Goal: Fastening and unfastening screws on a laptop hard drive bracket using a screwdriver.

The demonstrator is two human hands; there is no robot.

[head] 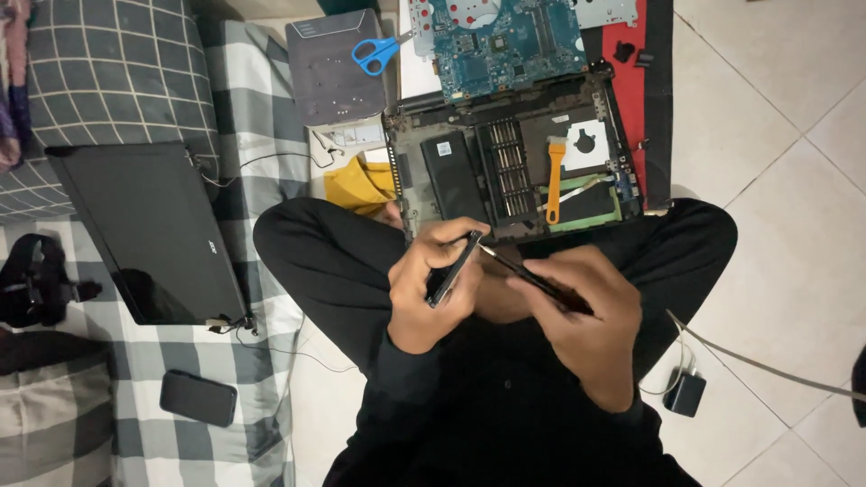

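Observation:
My left hand (pixel 431 289) holds a thin flat dark drive-like part (pixel 454 268) on edge, above my crossed legs. My right hand (pixel 582 316) grips a slim dark screwdriver (pixel 532 278), its tip touching the top end of that part. Just beyond my hands lies an opened laptop base (pixel 514 162) with its insides bare. An orange brush (pixel 554 178) rests on it.
A blue circuit board (pixel 505 41) lies past the base on a red and black mat (pixel 651 99). Blue-handled scissors (pixel 377 52) sit on a grey box (pixel 329 77). A detached laptop screen (pixel 149 225), a phone (pixel 198 397) and a yellow cloth (pixel 359 185) lie left. A charger (pixel 686 392) with cable sits right.

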